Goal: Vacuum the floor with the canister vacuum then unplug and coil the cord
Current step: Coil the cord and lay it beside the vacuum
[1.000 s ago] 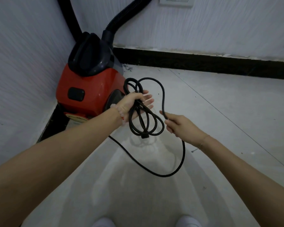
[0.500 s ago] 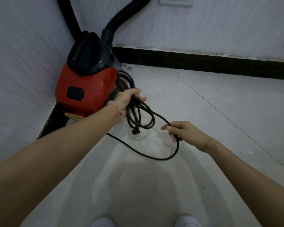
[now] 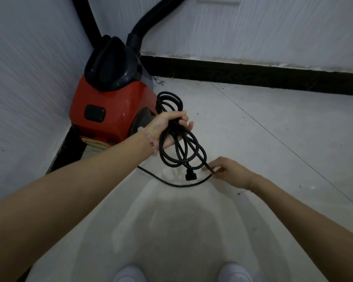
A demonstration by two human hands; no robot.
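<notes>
A red canister vacuum (image 3: 110,110) with a black top stands in the room's corner, its black hose (image 3: 151,15) running up out of view. My left hand (image 3: 167,129) is closed around several loops of the black cord (image 3: 177,155), held just right of the vacuum. The plug (image 3: 191,177) dangles free below the loops. My right hand (image 3: 228,171) pinches the loose run of cord low near the floor, right of the plug. From there the cord curves back along the floor toward the vacuum.
White walls meet at the corner behind the vacuum, with a black baseboard (image 3: 253,75) along the far wall. A wall socket (image 3: 220,0) shows at the top edge. Pale floor tiles (image 3: 273,129) stretch to the right. My white shoes (image 3: 130,273) are at the bottom.
My left hand has gathered another loop and lifted slightly. My right hand slid down the cord toward the floor, and the slack loop on the floor has shortened.
</notes>
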